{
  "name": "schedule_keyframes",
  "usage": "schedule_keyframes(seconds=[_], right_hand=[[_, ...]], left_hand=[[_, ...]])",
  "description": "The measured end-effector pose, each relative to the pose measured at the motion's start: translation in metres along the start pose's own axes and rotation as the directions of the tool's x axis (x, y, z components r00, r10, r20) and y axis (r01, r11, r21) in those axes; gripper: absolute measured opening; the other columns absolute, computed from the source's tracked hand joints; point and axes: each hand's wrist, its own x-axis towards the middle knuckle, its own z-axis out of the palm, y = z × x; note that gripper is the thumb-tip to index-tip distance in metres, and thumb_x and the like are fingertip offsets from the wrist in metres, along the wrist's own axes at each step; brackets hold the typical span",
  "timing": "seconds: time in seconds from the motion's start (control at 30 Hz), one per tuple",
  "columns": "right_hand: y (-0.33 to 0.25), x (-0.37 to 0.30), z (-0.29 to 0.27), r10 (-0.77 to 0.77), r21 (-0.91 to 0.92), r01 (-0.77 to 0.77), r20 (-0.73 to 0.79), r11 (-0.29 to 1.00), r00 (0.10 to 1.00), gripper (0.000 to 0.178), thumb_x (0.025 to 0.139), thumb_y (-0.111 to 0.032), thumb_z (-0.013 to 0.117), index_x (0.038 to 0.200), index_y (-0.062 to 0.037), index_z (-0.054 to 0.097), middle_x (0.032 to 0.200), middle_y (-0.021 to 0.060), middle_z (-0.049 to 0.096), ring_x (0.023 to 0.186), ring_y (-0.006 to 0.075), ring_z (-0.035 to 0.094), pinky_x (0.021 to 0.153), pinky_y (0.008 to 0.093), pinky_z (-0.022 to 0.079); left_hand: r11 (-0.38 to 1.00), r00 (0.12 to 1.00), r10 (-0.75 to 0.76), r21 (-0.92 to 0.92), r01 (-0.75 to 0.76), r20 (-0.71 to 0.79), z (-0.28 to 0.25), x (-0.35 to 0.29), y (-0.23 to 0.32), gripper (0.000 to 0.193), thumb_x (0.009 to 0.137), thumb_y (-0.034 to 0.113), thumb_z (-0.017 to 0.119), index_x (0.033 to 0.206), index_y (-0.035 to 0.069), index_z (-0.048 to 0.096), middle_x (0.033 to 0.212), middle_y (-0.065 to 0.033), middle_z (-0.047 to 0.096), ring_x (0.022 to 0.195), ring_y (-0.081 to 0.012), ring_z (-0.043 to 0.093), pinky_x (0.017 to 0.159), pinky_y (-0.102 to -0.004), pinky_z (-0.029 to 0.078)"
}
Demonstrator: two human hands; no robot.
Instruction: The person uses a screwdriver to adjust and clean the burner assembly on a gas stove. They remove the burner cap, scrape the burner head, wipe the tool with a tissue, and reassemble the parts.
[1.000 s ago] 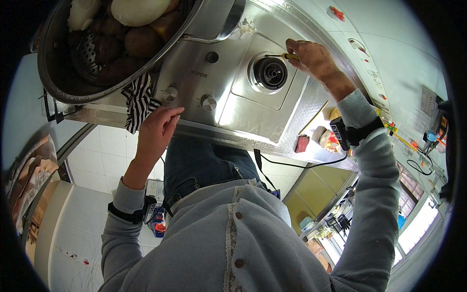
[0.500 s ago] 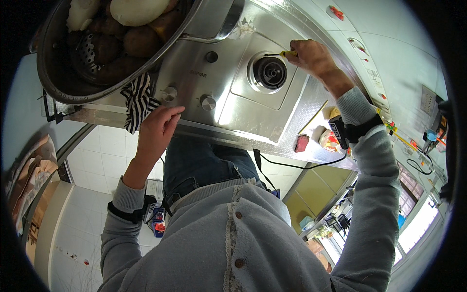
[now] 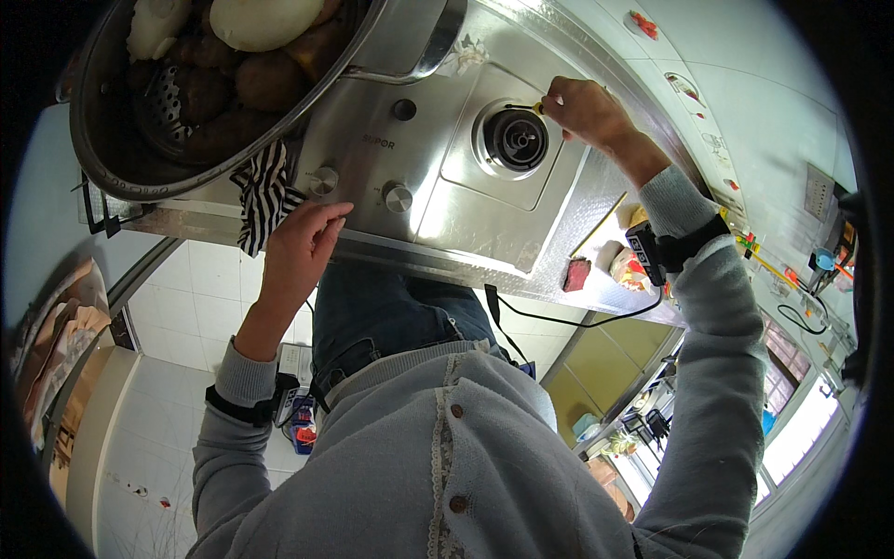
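My right hand [image 3: 592,115] is closed round a yellow-handled screwdriver [image 3: 538,108] at the far right of the burner. Most of the handle is hidden in the fingers. The thin dark shaft points left over the rim of the round black burner [image 3: 517,140], which is bare of any pot support. My left hand [image 3: 300,244] rests at the front edge of the steel gas stove [image 3: 433,154], fingers stretched out and holding nothing. Just beyond its fingertips are two round control knobs [image 3: 398,197]. A black-and-white striped cloth [image 3: 264,197] lies beside that hand.
At the far left, a large steel pot [image 3: 121,177] holds potatoes and a pale oblong vegetable [image 3: 265,20]; its handle [image 3: 438,47] reaches over the stove. A dark red sponge [image 3: 577,274] and packets lie on the counter to the right. A black cable [image 3: 596,322] hangs from my right wrist.
My right hand has shifted slightly left along the screwdriver, covering more of its yellow handle, and its fingers have changed position. My left hand has stayed in place.
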Motion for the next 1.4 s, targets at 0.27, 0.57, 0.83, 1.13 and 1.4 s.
schedule_keyframes(seconds=[0.27, 0.57, 0.83, 1.13, 1.4], right_hand=[[0.009, -0.008, 0.010, -0.180, -0.148, 0.135, -0.355, 0.980, 0.917, 0.030, 0.092, -0.030, 0.061, 0.100, -0.0010, 0.062, 0.077, 0.0149, 0.070, 0.068, 0.0203, 0.070, 0.058, 0.0327, 0.057], [0.009, 0.003, 0.006, 0.161, 0.496, -0.192, 0.105, 0.847, 0.981, 0.028, 0.092, -0.022, 0.057, 0.105, 0.0025, 0.058, 0.078, 0.0136, 0.069, 0.059, 0.0210, 0.068, 0.049, 0.0344, 0.054], [0.016, 0.010, 0.025, -0.018, 0.181, 0.050, -0.173, 0.982, 0.985, 0.033, 0.093, -0.028, 0.054, 0.103, 0.0025, 0.062, 0.075, 0.0142, 0.069, 0.056, 0.0198, 0.066, 0.047, 0.0357, 0.053], [0.014, 0.000, 0.017, -0.014, 0.175, 0.057, -0.236, 0.983, 0.972, 0.031, 0.089, -0.023, 0.058, 0.110, -0.0003, 0.057, 0.078, 0.0138, 0.069, 0.064, 0.0275, 0.067, 0.060, 0.0382, 0.054], [0.002, 0.005, 0.002, 0.189, 0.522, -0.238, 0.147, 0.819, 0.971, 0.027, 0.092, -0.023, 0.058, 0.090, 0.0023, 0.065, 0.070, 0.0151, 0.068, 0.057, 0.0222, 0.067, 0.056, 0.0360, 0.056]], left_hand=[[1.000, 1.000, 0.011, 0.001, -0.011, -0.020, 0.002, -0.001, -0.003, 0.018, 0.090, 0.007, 0.062, 0.108, 0.008, 0.066, 0.086, -0.0068, 0.063, 0.060, -0.0147, 0.056, 0.054, -0.0251, 0.046], [1.000, 1.000, 0.020, 0.014, -0.020, -0.024, 0.003, -0.004, -0.005, 0.018, 0.090, 0.007, 0.062, 0.108, 0.007, 0.066, 0.089, -0.0072, 0.064, 0.061, -0.0145, 0.058, 0.054, -0.0246, 0.047], [1.000, 0.999, 0.020, 0.002, -0.020, -0.027, 0.004, -0.005, -0.006, 0.018, 0.091, 0.007, 0.062, 0.108, 0.007, 0.066, 0.087, -0.0065, 0.063, 0.060, -0.0138, 0.056, 0.054, -0.0246, 0.046], [1.000, 1.000, 0.007, -0.021, -0.007, -0.029, 0.001, -0.006, -0.005, 0.017, 0.090, 0.007, 0.062, 0.107, 0.007, 0.066, 0.084, -0.0056, 0.062, 0.059, -0.0131, 0.054, 0.053, -0.0248, 0.044], [0.999, 0.999, 0.034, -0.025, -0.035, -0.042, 0.002, -0.005, -0.006, 0.018, 0.090, 0.007, 0.062, 0.107, 0.007, 0.067, 0.083, -0.0063, 0.062, 0.059, -0.0132, 0.053, 0.053, -0.0249, 0.043]])
